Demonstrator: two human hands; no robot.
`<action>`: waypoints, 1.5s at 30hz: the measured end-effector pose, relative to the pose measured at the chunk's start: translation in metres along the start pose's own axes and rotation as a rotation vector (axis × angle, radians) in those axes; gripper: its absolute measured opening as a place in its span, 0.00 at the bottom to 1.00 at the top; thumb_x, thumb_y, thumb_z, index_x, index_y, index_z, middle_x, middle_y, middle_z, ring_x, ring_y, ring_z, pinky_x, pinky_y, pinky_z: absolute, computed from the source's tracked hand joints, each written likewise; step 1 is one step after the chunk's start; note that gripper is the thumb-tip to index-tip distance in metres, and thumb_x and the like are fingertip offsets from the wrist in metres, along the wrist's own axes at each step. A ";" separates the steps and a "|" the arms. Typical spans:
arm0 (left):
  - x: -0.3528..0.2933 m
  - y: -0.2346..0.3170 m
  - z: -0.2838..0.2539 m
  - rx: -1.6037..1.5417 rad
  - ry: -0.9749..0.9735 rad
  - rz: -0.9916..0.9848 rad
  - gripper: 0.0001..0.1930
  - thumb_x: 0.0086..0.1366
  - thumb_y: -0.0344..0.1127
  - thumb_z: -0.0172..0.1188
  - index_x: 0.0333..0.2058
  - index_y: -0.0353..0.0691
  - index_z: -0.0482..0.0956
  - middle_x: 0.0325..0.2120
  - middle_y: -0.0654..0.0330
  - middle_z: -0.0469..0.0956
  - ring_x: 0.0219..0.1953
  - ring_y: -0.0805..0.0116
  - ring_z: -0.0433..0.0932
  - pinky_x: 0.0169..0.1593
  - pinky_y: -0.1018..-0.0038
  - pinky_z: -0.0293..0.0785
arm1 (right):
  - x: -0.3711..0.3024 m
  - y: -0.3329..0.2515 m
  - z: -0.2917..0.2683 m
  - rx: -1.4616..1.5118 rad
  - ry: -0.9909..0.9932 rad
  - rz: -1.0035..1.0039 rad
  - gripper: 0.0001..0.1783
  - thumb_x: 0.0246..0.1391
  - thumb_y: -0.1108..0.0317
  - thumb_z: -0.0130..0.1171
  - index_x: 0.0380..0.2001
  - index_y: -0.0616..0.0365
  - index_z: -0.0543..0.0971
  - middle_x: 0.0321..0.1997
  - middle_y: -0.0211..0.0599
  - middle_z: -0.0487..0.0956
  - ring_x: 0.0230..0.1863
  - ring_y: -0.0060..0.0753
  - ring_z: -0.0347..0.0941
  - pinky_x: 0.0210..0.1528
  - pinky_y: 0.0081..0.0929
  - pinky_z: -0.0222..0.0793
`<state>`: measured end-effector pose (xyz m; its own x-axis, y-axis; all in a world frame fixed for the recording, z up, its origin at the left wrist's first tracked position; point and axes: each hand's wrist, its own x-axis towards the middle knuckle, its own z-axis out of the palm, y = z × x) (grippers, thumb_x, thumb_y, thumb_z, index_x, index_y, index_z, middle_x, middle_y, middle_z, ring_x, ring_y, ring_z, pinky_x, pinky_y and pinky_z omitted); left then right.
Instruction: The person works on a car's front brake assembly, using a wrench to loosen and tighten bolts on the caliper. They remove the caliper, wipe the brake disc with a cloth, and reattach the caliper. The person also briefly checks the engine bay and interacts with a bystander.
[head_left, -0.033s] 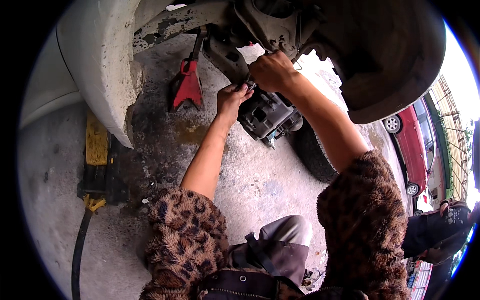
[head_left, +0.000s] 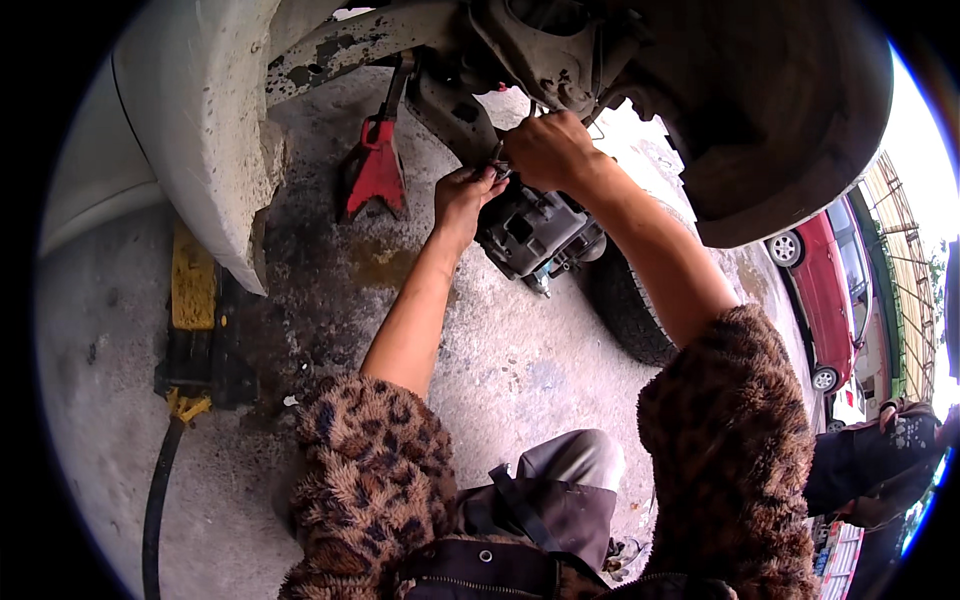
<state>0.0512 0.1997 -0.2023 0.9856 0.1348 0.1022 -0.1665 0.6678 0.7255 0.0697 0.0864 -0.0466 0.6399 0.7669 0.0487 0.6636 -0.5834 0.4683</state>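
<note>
Under the raised car's wheel arch (head_left: 760, 180), both my hands meet below the worn suspension arm (head_left: 555, 70). My left hand (head_left: 462, 207) is closed, pinching a small dark metal part (head_left: 500, 169) between thumb and fingers; its exact kind is too small to tell. Right beside it, my right hand (head_left: 548, 150) is curled shut, back toward me, and what it grips is hidden. A thin rod or line shows just above its knuckles. Below my hands hangs or rests a grey brake caliper-like casting (head_left: 540, 232); I cannot tell which.
A red jack stand (head_left: 376, 172) stands under the frame at left. A yellow and black floor jack (head_left: 193, 285) with a long handle lies by the pale body panel (head_left: 195, 110). A tyre (head_left: 630, 310) is beneath my right forearm. A red car (head_left: 838, 290) and a person (head_left: 880, 455) are at right.
My right hand has shifted slightly downward, and its forearm moved a little with it. The left hand stays in place.
</note>
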 end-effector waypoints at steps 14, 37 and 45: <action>0.008 0.009 -0.008 0.007 -0.023 -0.036 0.11 0.66 0.22 0.53 0.45 0.34 0.80 0.39 0.61 0.80 0.40 0.75 0.77 0.47 0.78 0.76 | -0.017 -0.049 0.051 0.381 0.069 0.377 0.12 0.49 0.65 0.51 0.27 0.61 0.81 0.26 0.51 0.81 0.30 0.50 0.81 0.32 0.42 0.77; -0.004 0.020 0.002 0.177 0.028 0.059 0.10 0.70 0.34 0.55 0.44 0.37 0.80 0.39 0.63 0.80 0.41 0.73 0.78 0.46 0.74 0.77 | -0.004 -0.003 -0.012 0.315 -0.187 0.081 0.13 0.51 0.65 0.56 0.37 0.58 0.82 0.36 0.46 0.83 0.40 0.48 0.81 0.42 0.37 0.77; -0.030 0.010 0.023 0.161 0.049 0.043 0.14 0.70 0.34 0.54 0.49 0.31 0.75 0.44 0.54 0.78 0.45 0.63 0.79 0.53 0.65 0.75 | -0.015 -0.015 -0.034 0.052 -0.205 0.135 0.16 0.51 0.58 0.56 0.39 0.53 0.84 0.44 0.41 0.83 0.48 0.39 0.80 0.47 0.34 0.75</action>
<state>0.0208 0.1856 -0.1830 0.9745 0.1984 0.1052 -0.1976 0.5352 0.8213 0.0369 0.0927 -0.0250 0.7856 0.6141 -0.0753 0.5828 -0.6936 0.4234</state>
